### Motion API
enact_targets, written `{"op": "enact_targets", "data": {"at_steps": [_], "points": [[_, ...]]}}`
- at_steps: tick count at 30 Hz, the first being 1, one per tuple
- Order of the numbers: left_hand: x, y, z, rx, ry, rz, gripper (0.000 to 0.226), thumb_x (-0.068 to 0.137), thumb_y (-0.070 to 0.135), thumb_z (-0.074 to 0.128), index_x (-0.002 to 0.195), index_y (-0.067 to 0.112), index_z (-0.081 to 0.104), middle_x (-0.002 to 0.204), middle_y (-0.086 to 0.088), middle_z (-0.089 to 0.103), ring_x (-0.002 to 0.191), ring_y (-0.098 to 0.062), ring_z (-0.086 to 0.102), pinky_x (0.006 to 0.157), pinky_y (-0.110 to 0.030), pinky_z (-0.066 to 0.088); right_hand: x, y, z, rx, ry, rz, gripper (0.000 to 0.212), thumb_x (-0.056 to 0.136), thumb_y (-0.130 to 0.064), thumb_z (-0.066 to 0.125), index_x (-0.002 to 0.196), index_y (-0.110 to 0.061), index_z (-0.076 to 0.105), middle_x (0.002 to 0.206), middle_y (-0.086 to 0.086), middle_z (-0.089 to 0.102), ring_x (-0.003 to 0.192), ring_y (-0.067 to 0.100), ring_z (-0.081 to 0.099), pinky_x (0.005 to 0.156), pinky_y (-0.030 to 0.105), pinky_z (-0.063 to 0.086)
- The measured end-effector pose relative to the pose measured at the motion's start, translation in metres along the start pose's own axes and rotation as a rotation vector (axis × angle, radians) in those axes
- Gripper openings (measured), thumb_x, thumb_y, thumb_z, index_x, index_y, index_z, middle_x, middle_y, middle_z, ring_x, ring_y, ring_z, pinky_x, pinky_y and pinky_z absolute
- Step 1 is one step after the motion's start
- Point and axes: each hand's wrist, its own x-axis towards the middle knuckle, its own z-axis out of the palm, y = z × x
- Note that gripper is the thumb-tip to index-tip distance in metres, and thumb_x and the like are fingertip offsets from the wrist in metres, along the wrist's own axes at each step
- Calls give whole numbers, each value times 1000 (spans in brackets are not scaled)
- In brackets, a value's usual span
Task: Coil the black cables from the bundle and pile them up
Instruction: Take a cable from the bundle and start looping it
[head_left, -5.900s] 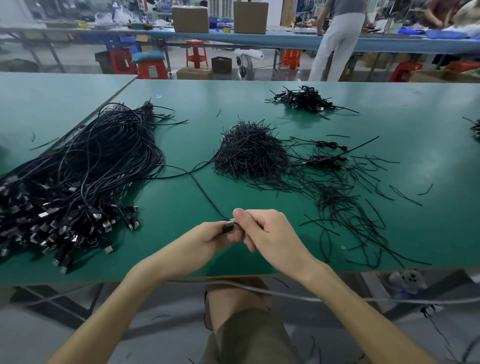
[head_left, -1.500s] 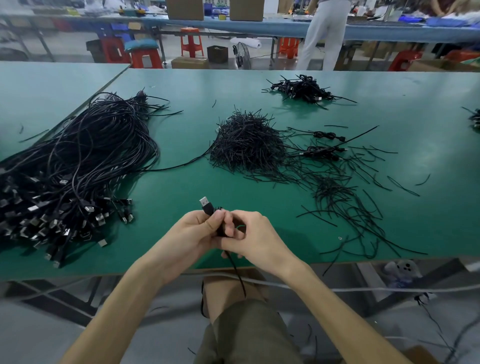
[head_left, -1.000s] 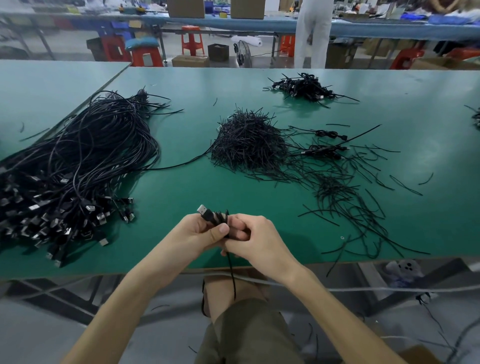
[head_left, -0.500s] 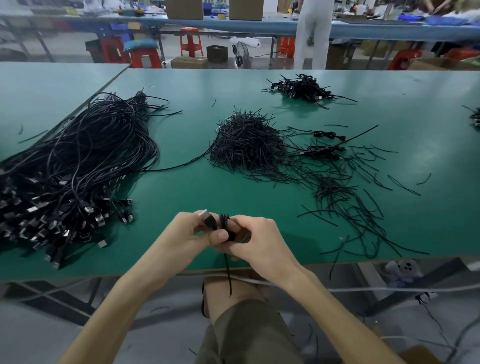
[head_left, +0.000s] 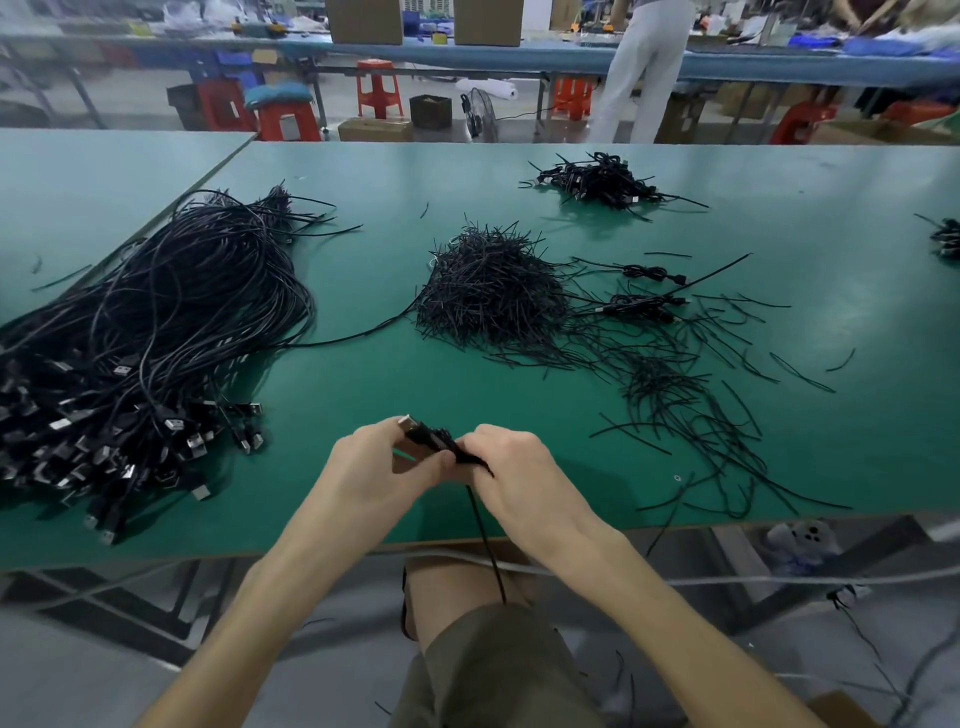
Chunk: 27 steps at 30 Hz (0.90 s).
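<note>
At the front of the green worktable (head_left: 363, 374), left hand (head_left: 374, 467) and right hand (head_left: 514, 467) both pinch the USB cable (head_left: 431, 440), now looped instead of trailing from the bundle (head_left: 156, 332); a short tail hangs uncoiled.

Two slender forearms come in from the lower edge, the left forearm (head_left: 291, 587) and the right forearm (head_left: 613, 587), both uncovered along the whole length that the frame shows. The left hand (head_left: 379, 470) and the right hand (head_left: 519, 467) are bare too, with smooth backs, long fingers and softly rounded knuckles. Lower down the person wears olive-green cloth shorts (head_left: 498, 670), loose and lightly creased, with folds running across the fabric. Their hem crosses the thigh just above a bare knee (head_left: 452, 592). A narrow dark strip (head_left: 404, 603) runs along the knee's left edge; whether it is footwear cannot be told
</note>
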Motion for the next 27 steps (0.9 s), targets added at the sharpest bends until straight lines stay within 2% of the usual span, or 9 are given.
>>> {"op": "enact_targets", "data": {"at_steps": [4, 8, 10, 12, 15, 18, 21, 24, 27], "points": [[-1, -1, 8, -22, 69, -43, 29, 84, 54, 73, 91, 29, 61, 80, 8, 74, 76, -6, 70, 68, -30, 55, 2, 1, 3, -51, 9, -8, 29, 94, 9, 53, 110, -9, 69, 97, 5, 62, 89, 26, 61, 82, 46, 52], [4, -6, 2, -66, 110, 10, 30, 85, 48, 74, 92, 27, 54, 87, 6, 68, 75, -5, 67, 67, -25, 52, 3, 2, 1, -100, 12, -47, 21, 102, -4, 55, 115, -10, 70, 96, 6, 61, 88, 28, 61, 81, 47, 50], [9, -10, -4, 156, 15, 193, 28, 88, 52, 67, 92, 27, 55, 91, 12, 59, 81, -1, 57, 70, -18, 43, 3, 3, -1, -163, -23, -73, 16, 103, -8, 53, 110, -7, 68, 95, 6, 59, 86, 28, 58, 79, 47, 49], [15, -10, -8, 399, -123, 291, 38, 91, 64, 47, 102, 29, 57, 99, 14, 52, 92, -1, 49, 78, -23, 42, 5, 2, -4, -250, -60, -109, 17, 100, -2, 49, 106, -6, 65, 94, 6, 56, 85, 25, 54, 77, 44, 48], [24, -8, -6, 584, -290, 276, 36, 104, 54, 28, 112, 30, 54, 104, 13, 51, 101, -11, 52, 82, -29, 42, 12, 2, -7, -362, -58, -161, 18, 100, 1, 45, 102, -9, 59, 91, 1, 48, 84, 18, 44, 74, 38, 47], [31, -9, 0, 656, -362, 249, 33, 108, 46, 20, 99, 25, 44, 94, 11, 48, 92, -20, 58, 84, -39, 46, 20, 6, -7, -478, -32, -215, 13, 103, -5, 51, 104, -15, 59, 97, -2, 52, 96, 16, 48, 72, 30, 47], [45, -14, 3, 549, -410, 189, 42, 108, 46, 22, 101, 16, 51, 97, 1, 58, 92, -24, 59, 89, -46, 47, 27, 13, -4, -505, -2, -254, 15, 100, -2, 56, 105, -16, 61, 99, -2, 54, 99, 16, 49, 75, 29, 48], [55, -21, 4, 421, -381, 201, 46, 107, 48, 23, 96, 13, 50, 91, -4, 61, 85, -29, 58, 85, -49, 47, 32, 17, -4, -427, 37, -247, 15, 102, -10, 57, 115, -12, 64, 106, 2, 60, 104, 18, 51, 84, 36, 51], [65, -32, 9, 353, -283, 204, 39, 108, 45, 27, 91, 15, 45, 83, -3, 60, 77, -29, 56, 78, -49, 47, 38, 20, -9, -336, 143, -208, 35, 98, -18, 66, 130, -7, 62, 119, 6, 64, 113, 22, 56, 97, 38, 50]]}}
